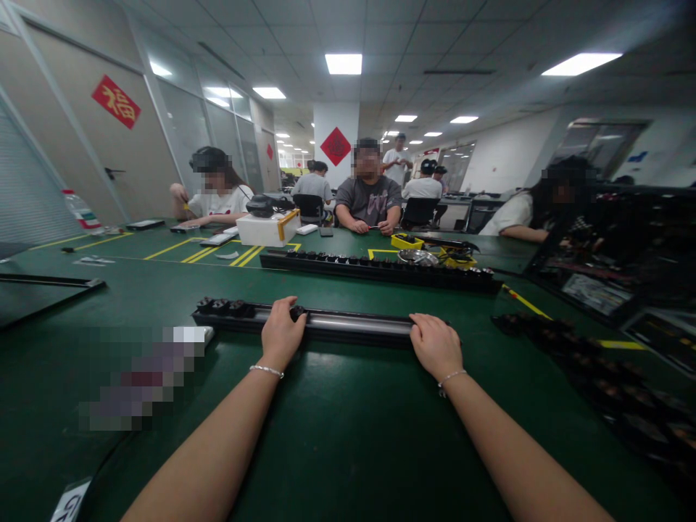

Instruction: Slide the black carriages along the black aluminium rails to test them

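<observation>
A long black bar (353, 325) with a shiny metal strip lies crosswise on the green table (348, 428). Several small black parts (224, 306) sit in its left end. My left hand (283, 332) is closed over the bar left of its middle, by another small black part (296, 312) at the fingers. Near the bar's right end, my right hand (436, 344) grips it, fingers bent over the far edge. The undersides of both hands' fingers are hidden.
Behind lies a second long bar (380, 271) filled with black parts. Dark parts (603, 370) spread along the right. A blurred device (146, 377) with a cable lies left. Beyond are a white box (267, 229), yellow trays (407, 241) and several seated people.
</observation>
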`<state>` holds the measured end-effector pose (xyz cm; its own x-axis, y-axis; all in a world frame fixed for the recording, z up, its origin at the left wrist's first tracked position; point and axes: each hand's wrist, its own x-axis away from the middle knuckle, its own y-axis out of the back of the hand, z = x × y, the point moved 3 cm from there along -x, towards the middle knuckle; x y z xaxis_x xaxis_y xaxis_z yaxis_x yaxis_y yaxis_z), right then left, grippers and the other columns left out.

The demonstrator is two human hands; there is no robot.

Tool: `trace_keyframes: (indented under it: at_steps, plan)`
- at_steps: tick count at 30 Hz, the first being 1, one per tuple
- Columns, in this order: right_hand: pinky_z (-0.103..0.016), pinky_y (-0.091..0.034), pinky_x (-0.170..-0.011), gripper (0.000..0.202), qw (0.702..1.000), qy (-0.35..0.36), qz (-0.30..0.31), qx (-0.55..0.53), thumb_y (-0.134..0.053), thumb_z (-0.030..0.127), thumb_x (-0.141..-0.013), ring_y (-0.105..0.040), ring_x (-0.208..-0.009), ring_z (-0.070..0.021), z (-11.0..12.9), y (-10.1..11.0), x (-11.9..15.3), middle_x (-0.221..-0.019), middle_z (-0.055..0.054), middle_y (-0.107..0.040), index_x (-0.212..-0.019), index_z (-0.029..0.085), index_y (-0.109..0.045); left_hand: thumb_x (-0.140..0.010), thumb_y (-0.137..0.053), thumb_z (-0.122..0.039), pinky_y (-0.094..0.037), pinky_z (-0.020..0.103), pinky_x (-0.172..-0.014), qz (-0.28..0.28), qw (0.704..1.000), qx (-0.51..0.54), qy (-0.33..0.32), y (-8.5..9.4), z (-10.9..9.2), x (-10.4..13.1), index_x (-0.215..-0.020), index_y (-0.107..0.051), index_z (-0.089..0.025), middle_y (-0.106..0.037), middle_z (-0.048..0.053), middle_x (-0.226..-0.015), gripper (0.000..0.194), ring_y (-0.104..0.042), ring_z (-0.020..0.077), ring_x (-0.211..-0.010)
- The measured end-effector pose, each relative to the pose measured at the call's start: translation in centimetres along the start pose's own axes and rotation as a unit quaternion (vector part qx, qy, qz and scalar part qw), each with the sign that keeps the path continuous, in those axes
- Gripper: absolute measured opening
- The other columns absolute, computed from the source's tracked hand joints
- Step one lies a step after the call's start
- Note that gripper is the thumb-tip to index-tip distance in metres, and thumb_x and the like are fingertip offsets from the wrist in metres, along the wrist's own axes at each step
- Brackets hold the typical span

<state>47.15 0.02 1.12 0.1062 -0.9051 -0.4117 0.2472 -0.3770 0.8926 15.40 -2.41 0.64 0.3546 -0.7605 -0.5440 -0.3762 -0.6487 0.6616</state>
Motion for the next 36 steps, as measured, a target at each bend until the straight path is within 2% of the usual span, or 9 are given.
trace_keyframes:
  at_steps: [12,15,18,21,26,36]
  plan:
    - [-0.037,-0.034,-0.098,0.041,1.000,0.003,-0.007,0.005,-0.032,0.027,-0.087,-0.049,-0.116,-0.0198,0.0,-0.1,0.0,-0.121,-0.006,-0.061,-0.116,0.019,-0.061,-0.078,-0.058,-0.028,-0.048,0.031,-0.086,0.030,0.999,0.028,-0.016,-0.3,-0.4,0.1,-0.111,-0.054,-0.021,-0.060,0.006,-0.110,0.034,-0.060,0.0192,-0.097]
    - [-0.037,-0.034,-0.097,0.041,1.000,0.003,-0.010,0.003,-0.032,0.027,-0.088,-0.050,-0.116,-0.0194,0.0,-0.1,0.0,-0.121,-0.005,-0.061,-0.115,0.019,-0.062,-0.079,-0.056,-0.031,-0.047,0.032,-0.088,0.032,0.999,0.008,-0.040,-0.4,-0.5,0.2,-0.114,-0.053,-0.020,-0.060,0.007,-0.112,0.036,-0.058,0.0201,-0.102]
    - [-0.037,-0.034,-0.097,0.041,1.000,0.002,-0.009,0.004,-0.032,0.027,-0.088,-0.050,-0.115,-0.0194,0.0,-0.1,0.0,-0.121,-0.005,-0.061,-0.115,0.020,-0.061,-0.081,-0.054,-0.037,-0.037,0.041,-0.101,0.022,0.996,-0.069,-0.045,-0.5,-0.6,0.3,-0.121,-0.050,-0.015,-0.058,0.013,-0.120,0.047,-0.051,0.0256,-0.115]
    - [-0.037,-0.034,-0.098,0.041,1.000,0.002,-0.007,0.005,-0.032,0.027,-0.087,-0.050,-0.115,-0.0195,-0.1,-0.2,0.0,-0.122,-0.005,-0.061,-0.115,0.019,-0.061,-0.081,-0.051,-0.048,-0.022,0.053,-0.108,0.034,0.991,-0.129,-0.011,-0.7,-0.5,0.5,-0.127,-0.048,-0.010,-0.052,0.018,-0.130,0.059,-0.038,0.0314,-0.128]
    - [-0.037,-0.033,-0.098,0.042,1.000,0.001,-0.004,0.001,-0.030,0.027,-0.088,-0.049,-0.116,-0.0196,-0.1,-0.1,-0.1,-0.122,-0.005,-0.061,-0.116,0.019,-0.061,-0.083,-0.043,-0.055,-0.014,0.056,-0.110,0.087,0.986,-0.139,-0.013,-1.0,-0.4,0.5,-0.125,-0.053,-0.016,-0.049,0.012,-0.136,0.058,-0.029,0.0306,-0.134]
    - [-0.039,-0.034,-0.097,0.042,1.000,-0.003,0.001,-0.003,-0.030,0.028,-0.088,-0.049,-0.116,-0.0199,-0.1,-0.1,0.0,-0.122,-0.005,-0.060,-0.116,0.019,-0.061,-0.085,-0.037,-0.057,-0.016,0.057,-0.108,0.094,0.983,-0.154,-0.037,-1.0,-0.5,0.7,-0.126,-0.053,-0.022,-0.048,0.009,-0.137,0.056,-0.033,0.0289,-0.132]
